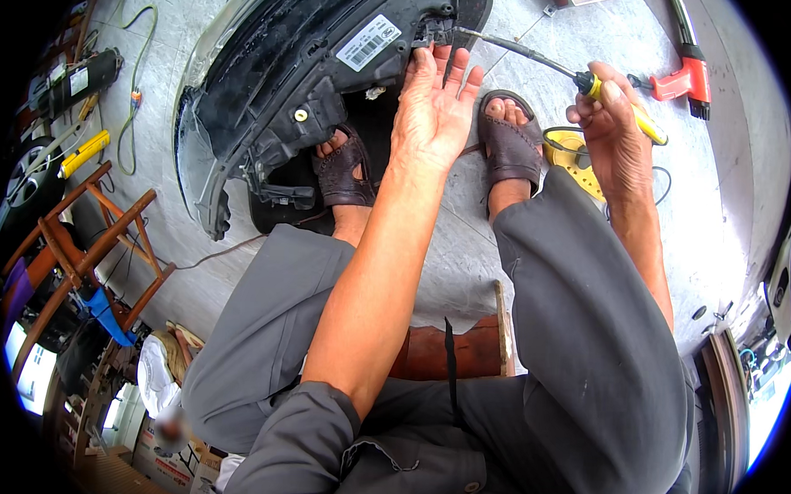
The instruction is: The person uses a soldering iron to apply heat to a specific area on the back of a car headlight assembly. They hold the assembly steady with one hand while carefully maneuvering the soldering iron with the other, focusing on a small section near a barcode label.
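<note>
A large black headlight assembly [270,95] with a clear lens edge and a white label leans at the upper left, by my left foot. My left hand [433,118] is palm up at its right edge, fingers stretched and apart, thumb and fingertips against a small black bracket [433,31]. What lies behind the fingertips is hidden. My right hand [613,124] grips the yellow-and-black handle of a soldering iron [537,56]. Its long thin shaft points left, and the tip is at or just beside the bracket; contact cannot be made out.
A red-and-black gun-shaped tool [680,83] lies at the upper right. A yellow perforated round thing [577,162] with a dark cord sits beside my right foot. Wooden frames [100,237], a yellow tool [85,153] and cables stand or lie at left. A brown seat [448,349] is below me.
</note>
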`<control>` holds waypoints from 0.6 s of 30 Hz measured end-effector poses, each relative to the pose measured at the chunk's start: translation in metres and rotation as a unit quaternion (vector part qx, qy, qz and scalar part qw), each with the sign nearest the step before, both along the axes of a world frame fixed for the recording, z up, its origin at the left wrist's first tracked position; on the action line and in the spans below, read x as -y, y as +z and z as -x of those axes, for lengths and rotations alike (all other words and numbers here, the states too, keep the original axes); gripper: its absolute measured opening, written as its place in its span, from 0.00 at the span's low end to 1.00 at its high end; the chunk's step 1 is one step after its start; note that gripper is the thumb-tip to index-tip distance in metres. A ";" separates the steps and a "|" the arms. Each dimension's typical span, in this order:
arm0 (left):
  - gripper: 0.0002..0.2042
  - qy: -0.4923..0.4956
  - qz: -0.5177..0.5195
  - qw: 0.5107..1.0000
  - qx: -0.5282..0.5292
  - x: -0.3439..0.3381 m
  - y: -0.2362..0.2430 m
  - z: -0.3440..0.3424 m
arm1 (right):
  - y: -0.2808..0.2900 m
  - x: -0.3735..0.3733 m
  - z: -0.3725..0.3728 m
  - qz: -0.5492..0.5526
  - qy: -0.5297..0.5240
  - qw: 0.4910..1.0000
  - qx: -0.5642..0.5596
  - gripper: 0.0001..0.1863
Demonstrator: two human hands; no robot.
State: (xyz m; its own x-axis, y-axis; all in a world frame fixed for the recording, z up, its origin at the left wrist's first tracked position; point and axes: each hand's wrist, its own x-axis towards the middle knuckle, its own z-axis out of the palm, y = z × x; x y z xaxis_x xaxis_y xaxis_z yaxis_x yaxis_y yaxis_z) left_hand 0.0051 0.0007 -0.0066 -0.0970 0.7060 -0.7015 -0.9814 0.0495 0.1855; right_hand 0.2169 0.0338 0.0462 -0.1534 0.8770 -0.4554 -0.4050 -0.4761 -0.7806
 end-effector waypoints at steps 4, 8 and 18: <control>0.11 0.000 -0.001 1.000 -0.005 0.000 -0.001 -0.001 | -0.002 -0.001 0.000 0.026 -0.004 0.999 -0.023 0.19; 0.12 0.000 -0.010 1.000 -0.005 0.001 -0.001 -0.002 | 0.001 0.000 -0.002 0.047 0.000 0.998 -0.034 0.21; 0.11 0.003 0.010 1.000 -0.009 0.000 0.003 -0.001 | 0.000 0.000 -0.002 0.043 -0.004 0.998 -0.034 0.21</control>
State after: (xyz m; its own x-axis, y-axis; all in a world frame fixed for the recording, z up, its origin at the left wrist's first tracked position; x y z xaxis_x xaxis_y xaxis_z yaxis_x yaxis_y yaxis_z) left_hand 0.0066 0.0004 -0.0036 -0.1133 0.6913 -0.7137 -0.9783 0.0477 0.2015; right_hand 0.2186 0.0339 0.0460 -0.1798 0.8362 -0.5181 -0.4591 -0.5371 -0.7077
